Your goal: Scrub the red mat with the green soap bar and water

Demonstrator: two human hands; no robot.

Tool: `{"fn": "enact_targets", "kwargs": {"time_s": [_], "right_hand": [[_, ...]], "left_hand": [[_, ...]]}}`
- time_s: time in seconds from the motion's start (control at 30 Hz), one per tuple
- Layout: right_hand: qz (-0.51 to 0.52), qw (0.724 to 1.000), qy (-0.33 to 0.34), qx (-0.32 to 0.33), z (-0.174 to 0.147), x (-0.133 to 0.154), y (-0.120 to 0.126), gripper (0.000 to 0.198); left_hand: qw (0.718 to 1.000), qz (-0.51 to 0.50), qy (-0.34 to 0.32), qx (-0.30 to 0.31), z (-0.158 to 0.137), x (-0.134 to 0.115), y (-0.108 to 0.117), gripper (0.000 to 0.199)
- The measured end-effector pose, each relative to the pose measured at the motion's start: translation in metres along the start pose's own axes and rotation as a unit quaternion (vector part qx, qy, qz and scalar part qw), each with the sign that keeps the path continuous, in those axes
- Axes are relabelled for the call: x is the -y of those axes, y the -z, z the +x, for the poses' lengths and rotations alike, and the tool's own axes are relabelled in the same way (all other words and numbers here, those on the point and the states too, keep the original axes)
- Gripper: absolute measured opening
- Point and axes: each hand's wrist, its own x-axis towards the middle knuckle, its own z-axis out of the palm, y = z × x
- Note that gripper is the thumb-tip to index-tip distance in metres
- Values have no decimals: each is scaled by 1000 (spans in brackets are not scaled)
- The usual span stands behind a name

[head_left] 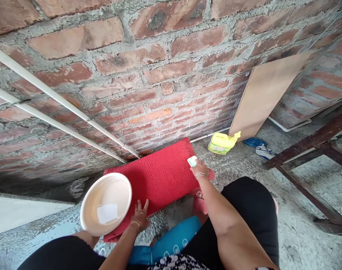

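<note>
A red, rough-textured mat [162, 172], apparently folded, lies across the floor in front of me. My left hand [140, 216] rests on its near edge with the fingers spread, holding nothing. At the mat's right end, my right hand [200, 168] grips a small pale green and white bar [192, 161]; I cannot tell whether it is soap or a brush. A cream-coloured basin [85, 210] stands to the left, overlapping the mat's left end. Its inside shows a bright patch, like light reflected on water.
Behind the mat rises a brick wall [148, 75] with two white pipes [61, 107]. To the right are a yellow jug [220, 144], a leaning brown board [268, 93], blue and white slippers [263, 151] and a dark wooden frame [306, 146]. A grey cloth [76, 188] lies behind the basin.
</note>
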Motion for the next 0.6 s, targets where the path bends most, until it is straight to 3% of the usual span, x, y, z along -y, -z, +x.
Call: {"fn": "enact_targets", "kwargs": {"time_s": [0.13, 0.37, 0.47, 0.6], "right_hand": [[30, 995, -81, -48, 3, -18, 5, 51], [3, 996, 84, -14, 1, 33, -11, 55], [-23, 996, 87, 7, 2, 42, -12, 54], [-19, 998, 52, -1, 4, 18, -3, 55]], "left_hand": [[1000, -2, 5, 1, 5, -2, -5, 112], [1000, 23, 6, 14, 1, -6, 3, 117], [999, 25, 1, 32, 0, -6, 10, 121], [999, 21, -1, 42, 0, -6, 12, 120]]}}
